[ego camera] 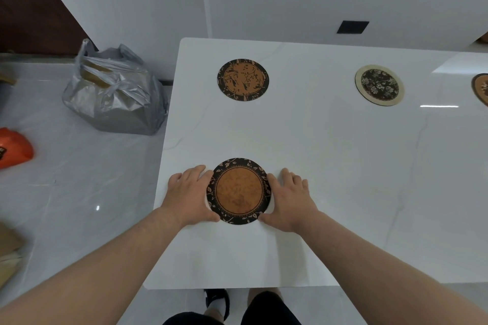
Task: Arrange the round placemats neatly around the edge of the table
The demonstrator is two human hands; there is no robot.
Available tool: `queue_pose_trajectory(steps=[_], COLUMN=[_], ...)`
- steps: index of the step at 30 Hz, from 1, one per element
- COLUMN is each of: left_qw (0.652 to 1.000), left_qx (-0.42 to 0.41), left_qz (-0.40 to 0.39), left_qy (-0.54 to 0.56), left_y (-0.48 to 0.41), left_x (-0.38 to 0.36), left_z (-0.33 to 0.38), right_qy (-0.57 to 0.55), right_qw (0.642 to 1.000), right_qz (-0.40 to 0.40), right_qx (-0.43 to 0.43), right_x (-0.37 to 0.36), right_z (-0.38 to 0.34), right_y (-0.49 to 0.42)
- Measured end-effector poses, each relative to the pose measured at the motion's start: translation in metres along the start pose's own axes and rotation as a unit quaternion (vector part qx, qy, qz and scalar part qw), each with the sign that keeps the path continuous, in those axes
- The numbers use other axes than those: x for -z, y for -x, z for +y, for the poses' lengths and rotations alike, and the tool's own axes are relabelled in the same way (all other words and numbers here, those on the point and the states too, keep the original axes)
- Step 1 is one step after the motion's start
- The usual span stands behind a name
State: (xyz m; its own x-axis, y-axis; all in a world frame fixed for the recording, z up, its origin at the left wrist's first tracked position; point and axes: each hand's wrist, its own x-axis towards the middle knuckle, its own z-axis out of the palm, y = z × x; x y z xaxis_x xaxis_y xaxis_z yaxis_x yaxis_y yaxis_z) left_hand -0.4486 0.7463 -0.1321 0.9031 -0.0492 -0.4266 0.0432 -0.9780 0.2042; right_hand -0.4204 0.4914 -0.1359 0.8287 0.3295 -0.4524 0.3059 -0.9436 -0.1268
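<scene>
The near placemat (239,191), orange in the middle with a dark leaf-patterned rim, lay flat on the white table (330,155), close to the table's near edge and toward its left corner. The left hand (188,194) pressed against the mat's left rim and the right hand (289,199) against its right rim, both spread flat with fingers loosely apart, bracketing the mat rather than gripping it. Farther across the table from this mat sat a second orange placemat (243,79) with dark branches, near the far left corner. To the right of that lay a black floral placemat (379,85) with a pale rim, and a fourth mat (481,88) showed partly at the picture's right border. Left of the table, on the floor, stood a grey plastic bag (113,95) and an orange item (14,149)
</scene>
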Motion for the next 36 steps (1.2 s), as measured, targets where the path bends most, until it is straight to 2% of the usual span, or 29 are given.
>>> queue_pose_trajectory(steps=[10, 16, 24, 27, 29, 30, 32, 36], left_qw=[1.0, 0.998, 0.984, 0.987, 0.995, 0.993, 0.995, 0.997], left_qx=[-0.002, -0.011, -0.013, -0.002, -0.047, -0.048, -0.047, -0.047], left_qz=[-0.028, -0.058, -0.176, -0.15, -0.036, -0.024, -0.016, -0.018], left_qy=[0.005, 0.014, 0.002, 0.058, 0.083, 0.101, 0.088, 0.053], left_y=[-0.003, -0.005, -0.015, -0.026, 0.007, 0.004, 0.005, 0.009], left_x=[-0.004, 0.002, 0.04, 0.071, 0.122, 0.131, 0.144, 0.147], left_z=[0.005, 0.002, -0.007, -0.009, -0.011, -0.013, -0.013, -0.021], right_qy=[0.004, -0.029, -0.066, -0.134, -0.167, -0.18, -0.176, -0.212], right_qw=[1.0, 0.999, 0.985, 0.983, 0.985, 0.982, 0.983, 0.977], right_qz=[-0.022, -0.024, -0.153, -0.116, 0.015, 0.034, 0.049, 0.022], right_qx=[-0.015, -0.024, -0.037, -0.038, -0.048, -0.044, -0.032, -0.028], right_x=[0.007, 0.013, 0.042, 0.07, 0.117, 0.125, 0.139, 0.148], right_z=[0.0, 0.003, 0.007, 0.014, -0.001, 0.001, 0.0, -0.013], right_y=[-0.002, -0.003, -0.008, -0.011, 0.032, 0.029, 0.028, 0.029])
